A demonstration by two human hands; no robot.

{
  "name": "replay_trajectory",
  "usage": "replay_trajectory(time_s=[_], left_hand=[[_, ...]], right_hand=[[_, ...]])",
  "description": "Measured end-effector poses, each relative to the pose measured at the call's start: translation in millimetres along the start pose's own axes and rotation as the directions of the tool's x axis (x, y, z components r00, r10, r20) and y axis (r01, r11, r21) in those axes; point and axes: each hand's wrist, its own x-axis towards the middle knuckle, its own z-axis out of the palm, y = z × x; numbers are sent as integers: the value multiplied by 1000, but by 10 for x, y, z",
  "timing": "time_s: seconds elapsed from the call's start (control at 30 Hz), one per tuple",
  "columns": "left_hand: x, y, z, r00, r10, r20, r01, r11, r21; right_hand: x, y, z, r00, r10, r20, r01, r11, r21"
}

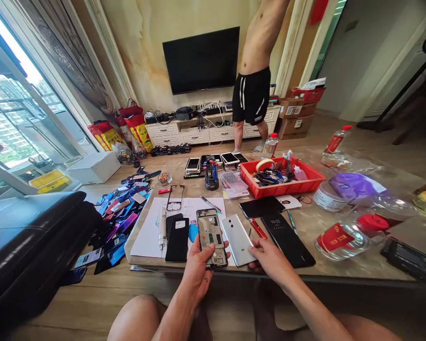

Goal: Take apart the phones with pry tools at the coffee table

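Observation:
My left hand [201,258] is closed around an opened phone frame [210,232] whose inner metal plate and parts show, its thumb lying across the lower part. Right beside it, my right hand [264,255] pinches the lower right edge of a silver phone back cover [237,239] with a small logo. Left of the phone frame are a black phone part [177,239] with a white label and a white pen-shaped screwdriver [162,227], both on white paper [145,232]. A black phone [286,239] showing the time lies to the right of my right hand.
A red tray [284,187] of tools stands behind, with a screwdriver stand [211,175] to its left. Clear bottles [344,239] and a purple packet [357,185] fill the right side. Many phone covers [128,203] lie heaped on the floor. A person [253,80] stands near the television [202,61].

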Motion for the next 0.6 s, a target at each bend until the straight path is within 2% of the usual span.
replay_trajectory(time_s=[0.07, 0.17, 0.27, 0.33, 0.4, 0.47, 0.53, 0.6], left_hand=[[2, 4, -3, 1000, -9, -8, 9, 1000, -2], [8, 1, -9, 1000, -13, -4, 13, 1000, 2], [32, -20, -28, 1000, -15, -7, 15, 999, 29], [49, -32, -56, 999, 18, -35, -16, 998, 63], [50, -10, -93, 988, 121, -92, -102, 977, 189], [32, 72, -131, 950, 300, -87, -238, 875, 421], [21, 228, -157, 893, 448, 43, -376, 689, 620], [72, 447, -170, 843, 505, 187, -481, 551, 682]], right_hand=[[25, 19, -9, 995, -90, -47, 74, 961, -267], [7, -20, -26, 970, -217, -110, 105, 783, -613], [-39, -88, -39, 974, -196, -109, 57, 687, -724], [-47, -102, -48, 982, -168, -89, 49, 678, -734], [-24, -77, -64, 981, -182, -70, 76, 687, -722], [22, -34, -84, 979, -197, -56, 103, 710, -697], [76, 2, -106, 981, -185, -49, 106, 738, -667], [116, 13, -125, 985, -168, -40, 102, 752, -651]])
